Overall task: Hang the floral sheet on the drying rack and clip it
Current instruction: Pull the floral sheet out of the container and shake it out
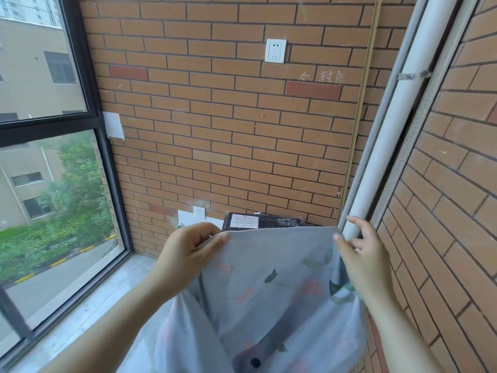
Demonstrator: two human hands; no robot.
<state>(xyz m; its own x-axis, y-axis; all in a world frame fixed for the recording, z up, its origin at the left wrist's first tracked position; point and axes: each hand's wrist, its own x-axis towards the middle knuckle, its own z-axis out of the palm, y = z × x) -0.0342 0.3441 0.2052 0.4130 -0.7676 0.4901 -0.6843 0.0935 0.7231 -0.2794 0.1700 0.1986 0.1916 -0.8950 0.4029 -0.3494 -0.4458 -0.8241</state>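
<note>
Brick wall [228,125], black-framed window [48,125]

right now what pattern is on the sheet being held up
The sheet is pale grey-blue with green leaves and faint pink flowers; the head view shows it.

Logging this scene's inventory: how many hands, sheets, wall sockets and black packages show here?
Hands: 2 (left hand, right hand)
Sheets: 1 (floral sheet, pinched by both hands)
Wall sockets: 2 (upper socket, lower socket)
Packages: 1 (black package)
Total: 6
</note>
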